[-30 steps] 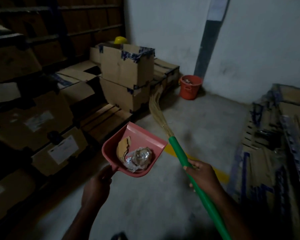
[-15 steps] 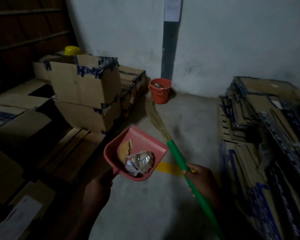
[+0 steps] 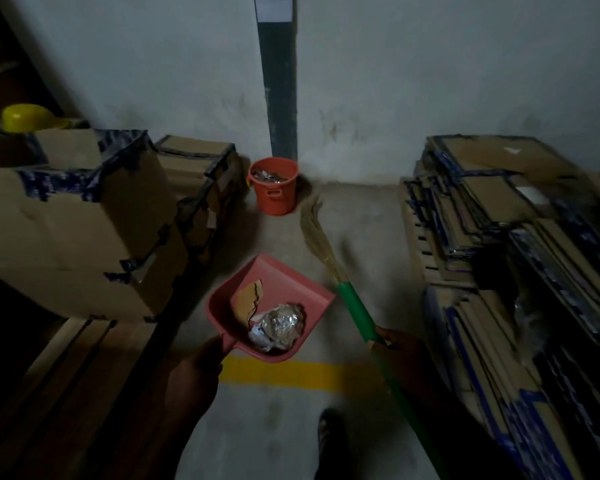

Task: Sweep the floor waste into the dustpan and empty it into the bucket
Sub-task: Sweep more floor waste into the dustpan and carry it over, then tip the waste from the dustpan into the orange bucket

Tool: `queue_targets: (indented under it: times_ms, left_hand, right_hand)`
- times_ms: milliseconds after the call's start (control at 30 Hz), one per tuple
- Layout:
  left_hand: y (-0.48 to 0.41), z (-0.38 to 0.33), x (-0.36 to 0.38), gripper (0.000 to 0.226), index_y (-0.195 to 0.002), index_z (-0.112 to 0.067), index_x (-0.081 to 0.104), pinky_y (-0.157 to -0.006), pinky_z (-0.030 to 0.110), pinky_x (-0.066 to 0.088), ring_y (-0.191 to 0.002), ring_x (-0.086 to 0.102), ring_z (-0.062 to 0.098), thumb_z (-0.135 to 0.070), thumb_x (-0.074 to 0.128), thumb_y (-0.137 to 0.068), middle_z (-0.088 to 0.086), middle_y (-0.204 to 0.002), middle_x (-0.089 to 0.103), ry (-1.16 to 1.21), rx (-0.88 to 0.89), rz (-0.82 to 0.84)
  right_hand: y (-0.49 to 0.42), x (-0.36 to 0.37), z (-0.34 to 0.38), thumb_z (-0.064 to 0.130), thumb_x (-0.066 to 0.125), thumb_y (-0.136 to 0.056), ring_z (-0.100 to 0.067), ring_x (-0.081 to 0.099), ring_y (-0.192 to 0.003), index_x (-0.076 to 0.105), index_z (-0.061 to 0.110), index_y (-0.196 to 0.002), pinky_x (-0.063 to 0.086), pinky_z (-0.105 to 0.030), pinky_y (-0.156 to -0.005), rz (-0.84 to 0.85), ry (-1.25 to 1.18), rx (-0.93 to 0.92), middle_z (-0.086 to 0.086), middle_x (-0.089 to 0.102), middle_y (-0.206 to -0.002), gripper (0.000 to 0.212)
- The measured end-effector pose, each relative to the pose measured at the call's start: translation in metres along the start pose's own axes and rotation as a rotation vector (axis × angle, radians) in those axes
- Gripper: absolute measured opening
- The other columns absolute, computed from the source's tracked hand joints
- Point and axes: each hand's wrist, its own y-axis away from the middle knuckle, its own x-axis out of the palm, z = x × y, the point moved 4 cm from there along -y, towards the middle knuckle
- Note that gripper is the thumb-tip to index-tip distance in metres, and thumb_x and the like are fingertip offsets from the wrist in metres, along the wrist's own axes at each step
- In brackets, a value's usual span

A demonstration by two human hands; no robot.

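Note:
My left hand [image 3: 193, 379] grips the handle of a pink dustpan [image 3: 284, 282] held level above the floor. Inside it lie a torn scrap of cardboard [image 3: 248, 299] and a crumpled ball of foil [image 3: 279, 325]. My right hand [image 3: 400, 355] is closed around the green handle of a broom [image 3: 357, 310], whose straw bristles point forward toward the wall. An orange bucket [image 3: 274, 194] with some waste inside stands on the floor against the wall, straight ahead of the dustpan and apart from it.
Stacked cardboard boxes [image 3: 73, 220] line the left side, with a yellow helmet [image 3: 26, 117] on top. Piles of flattened cartons [image 3: 510, 254] fill the right. A yellow floor line [image 3: 291, 374] runs under the dustpan. A dark stripe [image 3: 279, 81] runs up the wall behind the bucket. My shoe [image 3: 328, 427] shows below.
The view has swung left and moved forward, so the bucket now sits nearer and straight ahead. Both hands keep their hold; the dustpan and broom stay in the same pose.

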Motion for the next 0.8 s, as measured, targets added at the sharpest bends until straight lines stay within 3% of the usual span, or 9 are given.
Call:
queue_targets:
  times_ms: [67, 200, 267, 333, 467, 533, 667, 800]
  left_hand:
    - [-0.048, -0.020, 0.010, 0.044, -0.133, -0.013, 0.062, -0.087, 0.034, 0.047, -0.107, 0.067, 0.032, -0.001, 0.065, -0.090, 0.010, -0.119, 0.070, 0.006, -0.019, -0.006]
    - [-0.134, -0.069, 0.025, 0.045, -0.130, -0.006, 0.061, -0.088, 0.032, 0.044, -0.111, 0.064, 0.027, 0.008, 0.065, -0.088, 0.010, -0.124, 0.066, 0.072, -0.022, -0.038]
    - [-0.175, -0.084, 0.032, 0.040, -0.130, -0.009, 0.061, -0.081, 0.025, 0.041, -0.101, 0.060, 0.015, 0.005, 0.059, -0.093, 0.004, -0.121, 0.064, 0.120, -0.077, -0.020]
    - [-0.214, -0.092, 0.039, 0.037, -0.130, -0.011, 0.062, -0.075, 0.022, 0.041, -0.093, 0.058, 0.013, 0.001, 0.058, -0.095, 0.008, -0.118, 0.068, 0.112, -0.086, -0.023]
    - [-0.299, -0.101, 0.050, 0.047, -0.133, -0.016, 0.063, -0.077, 0.036, 0.051, -0.092, 0.069, 0.028, 0.002, 0.064, -0.089, 0.009, -0.115, 0.071, 0.091, -0.113, -0.022]
    - [-0.347, -0.103, 0.058, 0.055, -0.135, -0.025, 0.061, -0.079, 0.036, 0.054, -0.097, 0.069, 0.024, 0.000, 0.066, -0.086, 0.001, -0.120, 0.070, 0.044, -0.095, -0.001]
    - [-0.458, -0.112, 0.076, 0.058, -0.135, -0.026, 0.061, -0.084, 0.033, 0.049, -0.105, 0.066, 0.019, 0.000, 0.068, -0.084, -0.002, -0.122, 0.069, 0.096, -0.099, 0.004]
    - [-0.569, -0.123, 0.080, 0.048, -0.134, -0.025, 0.061, -0.090, 0.036, 0.050, -0.109, 0.064, 0.026, -0.006, 0.066, -0.090, 0.004, -0.125, 0.067, 0.160, -0.134, 0.016]
  right_hand:
    - [-0.055, -0.005, 0.015, 0.034, 0.076, -0.078, -0.019, 0.070, -0.067, 0.069, 0.027, -0.123, 0.060, -0.046, -0.062, 0.006, 0.036, -0.001, 0.002, 0.072, -0.086, 0.047]
    - [-0.140, -0.017, 0.066, 0.021, 0.073, -0.086, -0.027, 0.071, -0.059, 0.065, 0.025, -0.127, 0.055, -0.034, -0.051, 0.057, 0.006, 0.029, -0.004, 0.073, -0.095, 0.042]
    - [-0.181, -0.020, 0.086, 0.021, 0.072, -0.088, -0.031, 0.071, -0.063, 0.064, 0.028, -0.128, 0.055, -0.034, -0.052, 0.065, -0.001, 0.048, -0.005, 0.071, -0.097, 0.042]
    - [-0.216, -0.021, 0.104, 0.018, 0.072, -0.087, -0.029, 0.070, -0.069, 0.065, 0.025, -0.127, 0.054, -0.034, -0.053, 0.059, -0.019, 0.040, -0.006, 0.072, -0.098, 0.042]
    - [-0.293, -0.014, 0.132, 0.026, 0.076, -0.078, -0.021, 0.069, -0.071, 0.072, 0.029, -0.116, 0.055, -0.036, -0.060, 0.017, -0.027, 0.025, -0.002, 0.075, -0.085, 0.038]
    - [-0.336, -0.008, 0.143, 0.031, 0.077, -0.072, -0.018, 0.068, -0.070, 0.073, 0.034, -0.109, 0.055, -0.040, -0.066, 0.006, -0.021, 0.016, 0.002, 0.074, -0.078, 0.037]
    - [-0.424, 0.012, 0.180, 0.015, 0.075, -0.084, -0.009, 0.057, -0.046, 0.071, 0.038, -0.093, 0.044, -0.026, -0.047, -0.011, -0.085, 0.083, 0.005, 0.067, -0.055, 0.025]
    - [-0.514, 0.027, 0.223, 0.016, 0.075, -0.085, -0.017, 0.050, -0.039, 0.073, 0.022, -0.106, 0.038, -0.023, -0.038, -0.035, -0.075, 0.106, -0.001, 0.061, -0.055, 0.022]
